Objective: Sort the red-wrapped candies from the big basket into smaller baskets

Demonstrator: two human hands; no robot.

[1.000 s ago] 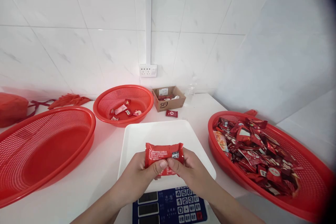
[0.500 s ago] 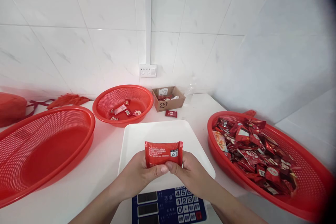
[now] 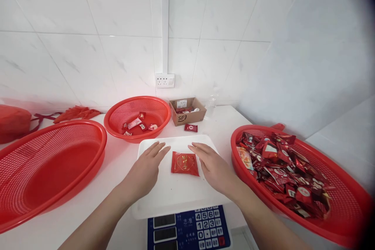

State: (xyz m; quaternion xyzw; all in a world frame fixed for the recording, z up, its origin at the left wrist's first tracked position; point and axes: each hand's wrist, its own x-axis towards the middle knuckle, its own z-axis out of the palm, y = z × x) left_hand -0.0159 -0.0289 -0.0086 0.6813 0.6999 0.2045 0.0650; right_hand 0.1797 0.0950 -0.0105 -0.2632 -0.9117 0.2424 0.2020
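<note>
My left hand [image 3: 143,172] and my right hand [image 3: 213,168] are both above the white tray [image 3: 164,203], and they hold nothing. The fingers of my left hand [image 3: 155,149] are open and a little spread, and the fingers of my right hand [image 3: 199,148] are open in the same way, so both hands are wide. The red candy packet [image 3: 185,163] lies flat on the tray, between my two hands, and it seems that no finger is touching it, but each hand is near to it. The tray sits on top of a digital scale, and I can see the blue keypad [image 3: 187,226] just in front of it. On the right side there is a big oval red basket [image 3: 336,175] with a heap of red candy packets [image 3: 281,164]. On the left side is another large oval red basket [image 3: 58,133]. Behind the tray, a round red basket [image 3: 137,101] holds a few small packets [image 3: 134,123]. Beside it stands a cardboard box [image 3: 187,116], with one red packet [image 3: 191,127] on the white table [image 3: 231,133] in front of it, and a clear plastic bottle [image 3: 211,106] behind.
</note>
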